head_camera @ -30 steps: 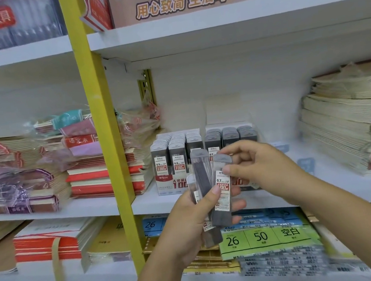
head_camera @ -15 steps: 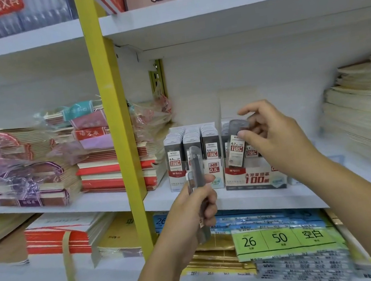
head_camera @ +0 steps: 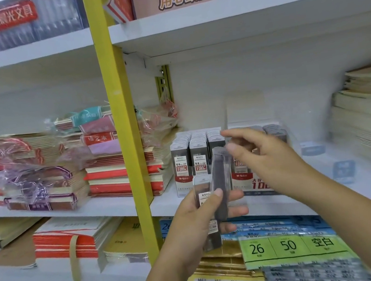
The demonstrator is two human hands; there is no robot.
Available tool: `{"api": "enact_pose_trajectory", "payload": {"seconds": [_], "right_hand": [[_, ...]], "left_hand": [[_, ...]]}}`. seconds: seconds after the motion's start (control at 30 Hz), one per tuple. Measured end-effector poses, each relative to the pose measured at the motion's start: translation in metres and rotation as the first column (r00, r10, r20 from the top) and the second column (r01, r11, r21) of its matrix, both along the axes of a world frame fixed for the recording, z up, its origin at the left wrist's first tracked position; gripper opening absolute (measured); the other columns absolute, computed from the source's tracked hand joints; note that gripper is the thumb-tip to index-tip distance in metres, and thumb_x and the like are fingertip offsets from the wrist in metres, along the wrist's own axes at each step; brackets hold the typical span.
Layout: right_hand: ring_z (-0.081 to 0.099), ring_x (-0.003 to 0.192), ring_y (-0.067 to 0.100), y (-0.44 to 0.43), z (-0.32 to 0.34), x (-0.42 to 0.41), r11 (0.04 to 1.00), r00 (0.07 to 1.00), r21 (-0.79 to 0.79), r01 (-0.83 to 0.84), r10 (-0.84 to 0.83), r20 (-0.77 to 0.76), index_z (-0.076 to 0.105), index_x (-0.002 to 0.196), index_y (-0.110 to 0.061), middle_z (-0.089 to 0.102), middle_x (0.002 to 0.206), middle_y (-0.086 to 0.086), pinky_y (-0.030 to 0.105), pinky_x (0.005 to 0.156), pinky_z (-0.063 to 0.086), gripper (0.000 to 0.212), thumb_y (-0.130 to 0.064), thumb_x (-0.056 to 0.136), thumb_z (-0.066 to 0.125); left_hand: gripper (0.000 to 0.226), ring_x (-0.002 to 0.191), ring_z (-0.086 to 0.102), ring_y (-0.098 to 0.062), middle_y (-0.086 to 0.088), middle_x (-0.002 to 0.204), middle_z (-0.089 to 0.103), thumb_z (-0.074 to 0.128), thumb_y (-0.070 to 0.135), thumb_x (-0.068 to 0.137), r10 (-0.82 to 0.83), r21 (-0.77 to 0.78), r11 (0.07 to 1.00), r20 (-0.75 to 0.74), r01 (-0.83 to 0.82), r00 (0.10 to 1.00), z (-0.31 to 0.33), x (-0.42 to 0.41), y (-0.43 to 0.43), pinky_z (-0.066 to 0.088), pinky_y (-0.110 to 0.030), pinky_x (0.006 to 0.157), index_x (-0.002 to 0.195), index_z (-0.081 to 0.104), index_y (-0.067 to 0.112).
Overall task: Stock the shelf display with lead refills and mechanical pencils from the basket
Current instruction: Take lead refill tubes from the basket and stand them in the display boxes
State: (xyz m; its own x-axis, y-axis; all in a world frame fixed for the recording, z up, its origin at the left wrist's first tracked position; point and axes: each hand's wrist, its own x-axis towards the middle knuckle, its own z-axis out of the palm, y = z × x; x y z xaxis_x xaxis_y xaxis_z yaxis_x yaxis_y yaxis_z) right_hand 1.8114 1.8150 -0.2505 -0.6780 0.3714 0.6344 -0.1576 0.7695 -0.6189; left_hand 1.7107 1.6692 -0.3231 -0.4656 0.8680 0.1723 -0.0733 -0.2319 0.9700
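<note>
My left hand (head_camera: 192, 223) grips a few dark, clear-cased lead refill cases (head_camera: 221, 183) upright in front of the middle shelf (head_camera: 318, 185). My right hand (head_camera: 269, 161) hovers just right of the tallest case's top, fingers spread and holding nothing, the thumb tip at or almost at that case. Behind the hands two display boxes stand on the shelf: the left box (head_camera: 196, 158) is packed with rows of refill cases, and the right box (head_camera: 251, 184), partly hidden by my right hand, also holds cases. No basket or mechanical pencils are in view.
A yellow upright post (head_camera: 124, 125) divides the shelving just left of the boxes. Wrapped notebook stacks (head_camera: 121, 171) lie to the left, and a tall pile of cream notebooks (head_camera: 369, 122) to the right. Green and blue label packs (head_camera: 289, 245) lie on the lower shelf.
My right hand carried one refill case to the right display box, left it there, and has come back empty to the cases in my left hand. The camera moved closer.
</note>
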Motion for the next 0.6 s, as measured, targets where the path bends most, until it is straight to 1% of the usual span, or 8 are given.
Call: {"api": "enact_pose_trajectory", "payload": {"seconds": [0.03, 0.13, 0.17, 0.27, 0.37, 0.43, 0.53, 0.6], "right_hand": [[0.056, 0.095, -0.001, -0.003, -0.001, 0.002, 0.994, 0.997, -0.080, -0.076, 0.078, 0.029, 0.059, 0.118, -0.048, 0.062, 0.104, -0.018, 0.005, 0.075, 0.046, 0.030, -0.032, 0.093, 0.059], [0.063, 0.095, 0.020, -0.006, -0.004, 0.008, 0.991, 0.994, -0.092, -0.098, 0.102, 0.045, 0.066, 0.110, -0.039, 0.068, 0.102, -0.011, 0.030, 0.082, 0.055, 0.028, -0.018, 0.091, 0.064], [0.064, 0.093, 0.021, -0.005, -0.003, 0.011, 0.985, 0.993, -0.129, -0.118, 0.121, 0.015, 0.067, 0.105, -0.034, 0.069, 0.100, -0.007, 0.030, 0.078, 0.056, 0.026, -0.012, 0.090, 0.065], [0.066, 0.083, 0.008, 0.002, -0.002, 0.022, 0.950, 0.979, -0.237, -0.203, 0.201, -0.033, 0.067, 0.096, -0.028, 0.070, 0.093, -0.005, 0.016, 0.065, 0.052, 0.025, -0.005, 0.089, 0.065], [0.066, 0.082, 0.009, 0.009, -0.003, 0.031, 0.970, 0.984, -0.174, -0.167, 0.176, 0.037, 0.063, 0.093, -0.035, 0.070, 0.092, -0.006, 0.020, 0.067, 0.051, 0.023, -0.012, 0.092, 0.062], [0.068, 0.079, 0.014, 0.009, -0.006, 0.033, 0.974, 0.985, -0.167, -0.150, 0.162, 0.057, 0.062, 0.095, -0.032, 0.070, 0.092, -0.003, 0.023, 0.066, 0.051, 0.019, -0.013, 0.094, 0.059], [0.071, 0.083, 0.013, 0.004, -0.011, 0.034, 0.945, 0.982, -0.275, -0.174, 0.188, 0.026, 0.065, 0.103, -0.026, 0.073, 0.097, -0.004, 0.021, 0.071, 0.055, 0.021, -0.009, 0.095, 0.056], [0.071, 0.089, 0.009, 0.000, -0.014, 0.032, 0.918, 0.982, -0.353, -0.180, 0.187, -0.012, 0.067, 0.108, -0.026, 0.073, 0.102, -0.010, 0.018, 0.077, 0.055, 0.029, -0.003, 0.095, 0.054]], "left_hand": [[0.024, 0.094, 0.076, -0.017, 0.001, 0.112, 0.077, 0.054, 0.037, 0.102, -0.007, -0.012, 1.000, -0.015, 0.007, 1.000, 0.001, 0.002, 0.001, 0.056, -0.020, 0.063, 0.122, 0.054, 0.025], [0.035, 0.078, 0.073, -0.009, 0.002, 0.111, 0.077, 0.062, 0.047, 0.094, -0.001, -0.042, 0.999, -0.061, -0.002, 0.998, 0.003, 0.008, 0.002, 0.053, -0.020, 0.059, 0.122, 0.056, 0.027], [0.041, 0.078, 0.070, -0.009, 0.003, 0.112, 0.077, 0.064, 0.053, 0.088, 0.000, -0.047, 0.999, -0.062, -0.003, 0.998, 0.003, 0.009, 0.002, 0.051, -0.021, 0.060, 0.121, 0.058, 0.029], [0.051, 0.084, 0.069, -0.011, 0.001, 0.116, 0.076, 0.065, 0.064, 0.080, -0.021, -0.065, 0.998, -0.003, 0.021, 1.000, 0.003, 0.006, -0.002, 0.049, -0.025, 0.064, 0.120, 0.061, 0.032], [0.055, 0.080, 0.070, -0.012, -0.006, 0.113, 0.076, 0.069, 0.063, 0.076, -0.013, -0.051, 0.999, 0.052, 0.016, 0.999, 0.005, 0.002, -0.007, 0.048, -0.022, 0.058, 0.119, 0.064, 0.029], [0.047, 0.076, 0.067, -0.011, -0.007, 0.109, 0.077, 0.076, 0.057, 0.071, 0.044, -0.021, 0.999, 0.073, -0.042, 0.996, 0.005, 0.001, -0.009, 0.047, -0.022, 0.055, 0.110, 0.070, 0.032], [0.024, 0.077, 0.059, -0.016, -0.003, 0.100, 0.078, 0.080, 0.037, 0.081, 0.125, 0.009, 0.992, 0.090, -0.126, 0.988, 0.004, 0.003, -0.008, 0.043, -0.026, 0.059, 0.104, 0.075, 0.035], [0.026, 0.070, 0.058, -0.010, 0.003, 0.086, 0.075, 0.081, 0.021, 0.083, 0.195, 0.020, 0.980, 0.054, -0.197, 0.979, 0.003, 0.004, -0.005, 0.044, -0.023, 0.057, 0.104, 0.075, 0.036]]}}
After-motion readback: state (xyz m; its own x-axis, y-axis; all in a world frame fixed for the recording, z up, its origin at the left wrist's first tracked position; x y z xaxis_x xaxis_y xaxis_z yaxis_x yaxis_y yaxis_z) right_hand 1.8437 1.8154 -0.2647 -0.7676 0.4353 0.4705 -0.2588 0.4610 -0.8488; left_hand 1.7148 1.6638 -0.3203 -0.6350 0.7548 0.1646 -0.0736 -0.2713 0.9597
